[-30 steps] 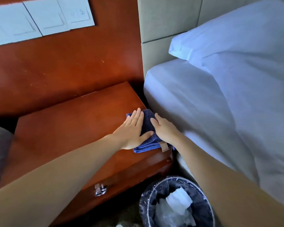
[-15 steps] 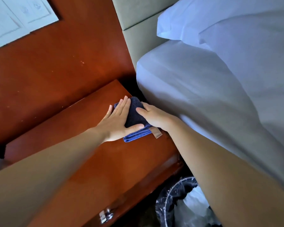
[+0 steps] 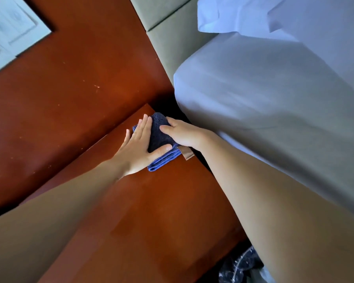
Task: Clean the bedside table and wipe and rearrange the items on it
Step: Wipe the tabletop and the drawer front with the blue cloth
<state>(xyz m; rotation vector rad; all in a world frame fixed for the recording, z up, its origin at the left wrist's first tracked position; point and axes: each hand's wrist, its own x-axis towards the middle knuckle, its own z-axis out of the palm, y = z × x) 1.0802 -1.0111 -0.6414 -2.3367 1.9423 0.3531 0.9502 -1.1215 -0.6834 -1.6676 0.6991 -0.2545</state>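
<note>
A folded blue cloth (image 3: 158, 135) lies near the far right corner of the reddish wooden bedside table (image 3: 151, 211), with a small tan tag at its near edge. My left hand (image 3: 137, 148) presses flat on the cloth's left half, fingers straight and thumb spread across its near end. My right hand (image 3: 184, 133) holds the cloth's right side at the table's edge: the thumb lies on top and the fingers curl down over the side, mostly hidden. No other items show on the tabletop.
The bed (image 3: 264, 88) with a white sheet and pillow (image 3: 294, 15) stands close to the table's right side, with a dark gap between them. A wooden wall panel (image 3: 70, 88) with white switch plates (image 3: 8, 31) rises behind. A bin with a plastic liner (image 3: 237, 266) sits at the bottom right.
Both hands have slid the cloth away from the front edge toward the table's far right corner. The view has tilted and moved closer.
</note>
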